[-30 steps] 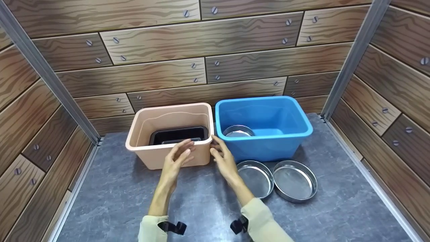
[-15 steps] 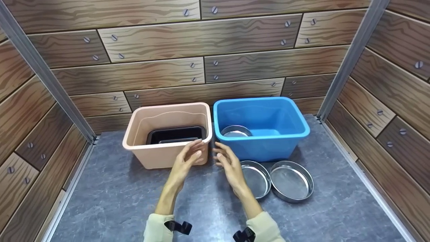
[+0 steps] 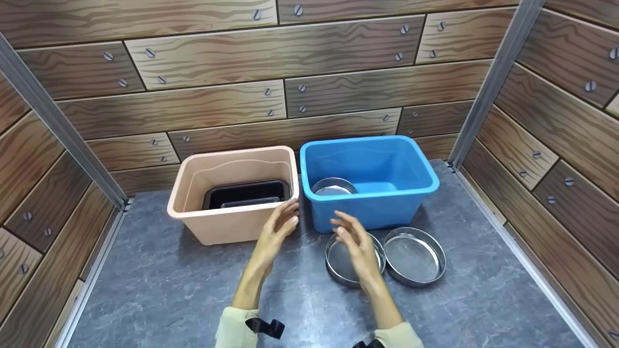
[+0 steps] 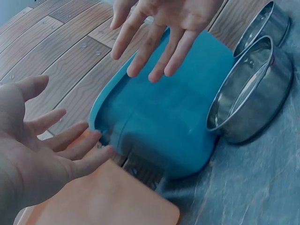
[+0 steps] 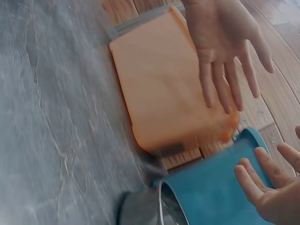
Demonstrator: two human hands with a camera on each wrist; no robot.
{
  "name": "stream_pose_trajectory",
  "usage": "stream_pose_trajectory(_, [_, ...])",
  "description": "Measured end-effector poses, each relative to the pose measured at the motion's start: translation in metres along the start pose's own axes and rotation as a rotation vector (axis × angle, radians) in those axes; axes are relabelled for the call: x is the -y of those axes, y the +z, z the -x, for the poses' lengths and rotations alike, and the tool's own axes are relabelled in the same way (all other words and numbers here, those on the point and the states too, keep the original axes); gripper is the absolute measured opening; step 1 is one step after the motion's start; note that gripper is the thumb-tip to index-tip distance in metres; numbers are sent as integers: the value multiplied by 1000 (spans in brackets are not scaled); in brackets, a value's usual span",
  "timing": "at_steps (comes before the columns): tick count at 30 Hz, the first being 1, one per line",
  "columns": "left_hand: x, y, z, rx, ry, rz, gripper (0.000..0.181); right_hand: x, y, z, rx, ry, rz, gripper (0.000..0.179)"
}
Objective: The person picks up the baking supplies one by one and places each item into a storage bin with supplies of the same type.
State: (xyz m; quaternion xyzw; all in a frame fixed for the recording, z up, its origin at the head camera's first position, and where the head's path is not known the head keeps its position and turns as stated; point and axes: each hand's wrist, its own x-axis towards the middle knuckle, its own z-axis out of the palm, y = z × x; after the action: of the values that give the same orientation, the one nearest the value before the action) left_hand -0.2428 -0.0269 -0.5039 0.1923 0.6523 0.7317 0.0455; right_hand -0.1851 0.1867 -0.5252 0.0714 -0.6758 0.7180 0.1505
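My left hand point(image 3: 275, 235) is held in front of the right end of the peach bin point(image 3: 227, 227), fingers spread and relaxed, holding nothing. My right hand point(image 3: 359, 246) hovers over a round metal pan point(image 3: 338, 263) in front of the blue bin point(image 3: 406, 208), its fingers loose and nothing between them. In the left wrist view both palms face each other with a gap between. A second round metal pan point(image 3: 416, 256) stands to the right of the first. Inside the blue bin lies another round metal pan point(image 3: 333, 186). Dark rectangular pans point(image 3: 251, 192) lie in the peach bin.
The two bins stand side by side near the back wall point(image 3: 213, 63), a narrow gap between them. Wood-patterned panels also rise on the left and right. Grey marbled tabletop point(image 3: 159, 290) stretches across the front.
My right hand has moved right, from the gap between the bins to over the nearer round pan. My left hand has shifted slightly right along the peach bin's front. The head view has shifted a little.
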Motion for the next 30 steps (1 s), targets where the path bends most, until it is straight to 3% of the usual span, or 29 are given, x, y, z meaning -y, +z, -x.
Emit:
stream_pose_trajectory(12, [10,26,-9,42,-28,-15,68,0,-46,16,-193,48,16,37])
stream_pose_trajectory(18, [12,30,-12,11,-63,11,72,-1,-66,21,-239,70,26,39])
stream_pose_trajectory(25, [18,32,-19,-46,-89,35,71,-3,-95,32,-304,41,88,39])
stream_pose_trajectory(30, [19,33,-23,-37,-84,35,73,-4,-115,42,-378,9,123,38])
